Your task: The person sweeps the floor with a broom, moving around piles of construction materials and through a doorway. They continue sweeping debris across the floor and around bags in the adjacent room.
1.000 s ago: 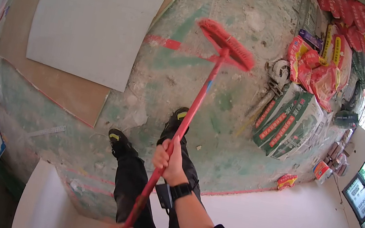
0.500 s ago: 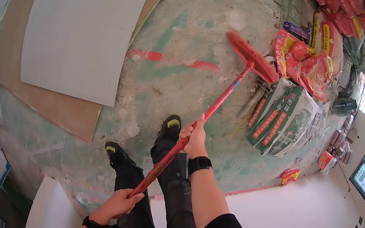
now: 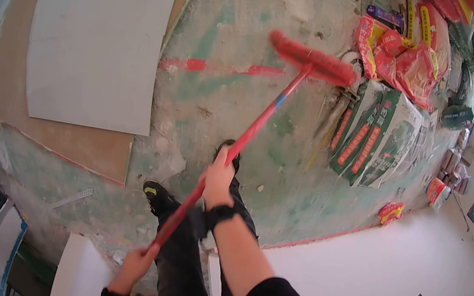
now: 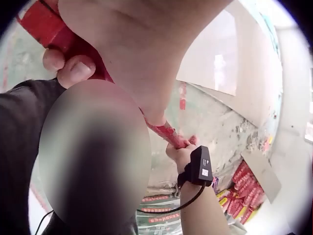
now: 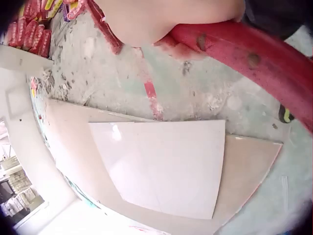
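Both hands hold a long-handled red broom (image 3: 265,114) slanting across the head view. My right hand (image 3: 220,180) grips the middle of the handle, its fingers wrapped round it. Lower down, near the handle's end, my left hand (image 3: 137,265) holds on too; in the left wrist view its fingers (image 4: 76,71) curl round the red shaft. The broom's wide head (image 3: 321,63) is over the dusty floor (image 3: 238,107), its right end close to the stacked bags. In the right wrist view the red handle (image 5: 254,56) passes under my right hand (image 5: 146,19).
Green-and-white bags (image 3: 375,137) and torn red-yellow bags (image 3: 413,65) lie to the right. At left a white board (image 3: 100,41) rests on a larger brown board (image 3: 100,152). A white wall (image 3: 354,276) borders the floor at lower right. A metal strip (image 3: 73,198) lies lower left.
The broom head first swung right toward the bags, then came back a little left. My left hand, mostly cut off at first, has come into fuller view. Both hands keep their hold.
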The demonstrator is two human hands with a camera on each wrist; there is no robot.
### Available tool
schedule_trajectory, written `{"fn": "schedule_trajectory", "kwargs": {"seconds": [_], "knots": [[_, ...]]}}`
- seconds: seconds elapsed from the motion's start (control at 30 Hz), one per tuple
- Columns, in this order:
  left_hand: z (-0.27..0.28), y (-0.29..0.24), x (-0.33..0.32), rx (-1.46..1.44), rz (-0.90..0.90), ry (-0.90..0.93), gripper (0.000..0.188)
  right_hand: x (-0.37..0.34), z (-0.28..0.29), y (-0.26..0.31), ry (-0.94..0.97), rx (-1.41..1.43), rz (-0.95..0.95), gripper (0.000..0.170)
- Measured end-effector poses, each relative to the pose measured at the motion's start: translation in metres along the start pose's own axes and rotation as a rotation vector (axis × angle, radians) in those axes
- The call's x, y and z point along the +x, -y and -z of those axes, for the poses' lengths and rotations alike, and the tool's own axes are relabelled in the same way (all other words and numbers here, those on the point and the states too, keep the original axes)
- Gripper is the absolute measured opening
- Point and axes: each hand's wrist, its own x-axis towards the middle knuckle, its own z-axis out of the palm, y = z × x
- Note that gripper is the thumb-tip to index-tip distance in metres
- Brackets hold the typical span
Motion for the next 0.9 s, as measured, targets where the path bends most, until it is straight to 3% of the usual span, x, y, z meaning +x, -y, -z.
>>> {"fn": "schedule_trajectory", "kwargs": {"seconds": [0.07, 0.17, 0.27, 0.37, 0.43, 0.5, 0.57, 0.63, 0.77, 0.9], "knots": [[0.013, -0.041, 0.022, -0.047, -0.039, 0.025, 0.063, 0.023, -0.015, 0.029, -0.011, 0.038, 0.048, 0.037], [0.005, -0.055, 0.03, -0.193, -0.004, 0.073, 0.062, 0.024, -0.021, 0.056, -0.026, -0.02, 0.068, 0.035], [-0.039, -0.011, 0.005, -0.212, -0.027, 0.069, 0.061, 0.008, 0.012, 0.023, 0.016, -0.036, 0.041, 0.036], [-0.071, 0.03, -0.044, -0.294, 0.158, 0.206, 0.059, -0.031, 0.04, -0.008, 0.001, -0.172, -0.103, 0.037], [-0.063, 0.029, -0.055, -0.386, 0.304, 0.276, 0.057, -0.031, 0.04, -0.023, -0.024, -0.242, -0.081, 0.036], [-0.054, 0.016, -0.024, -0.361, 0.179, 0.168, 0.056, 0.014, 0.029, -0.03, -0.013, -0.236, 0.178, 0.035], [-0.034, -0.024, 0.015, -0.398, 0.137, 0.221, 0.055, 0.024, -0.001, 0.015, -0.043, -0.175, 0.197, 0.035], [-0.024, -0.045, 0.039, -0.448, 0.112, 0.282, 0.055, 0.035, -0.018, 0.037, -0.13, -0.301, 0.159, 0.038], [-0.054, -0.009, 0.02, -0.607, 0.088, 0.484, 0.053, 0.014, 0.004, 0.009, -0.136, -0.338, 0.222, 0.035], [-0.099, 0.035, -0.014, -0.816, 0.157, 0.699, 0.053, -0.027, 0.039, -0.019, -0.087, -0.46, 0.114, 0.035]]}}
